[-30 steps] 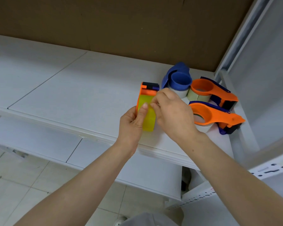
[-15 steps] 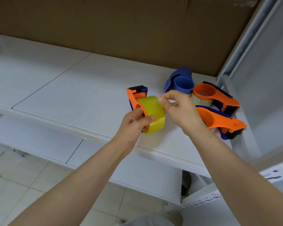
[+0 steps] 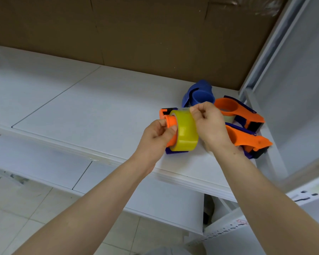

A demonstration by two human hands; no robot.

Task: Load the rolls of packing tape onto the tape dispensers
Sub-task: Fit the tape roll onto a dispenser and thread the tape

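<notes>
A yellowish roll of packing tape sits around the orange hub of an orange and blue tape dispenser, held over the white shelf. My left hand grips the dispenser at the hub, thumb against the roll's side. My right hand pinches the loose tape end at the roll's top, near the dispenser's head. Behind my right hand lie a blue dispenser and two orange dispensers, one further back and one nearer, both carrying pale tape rolls.
A brown cardboard panel backs the shelf. A white metal upright stands at the right, with a perforated rail lower down. A lower white shelf and tiled floor lie below.
The dispenser has been turned so the orange hub faces left and the roll's face shows. My right hand has shifted from the roll's side to pinching the tape end at the top.
</notes>
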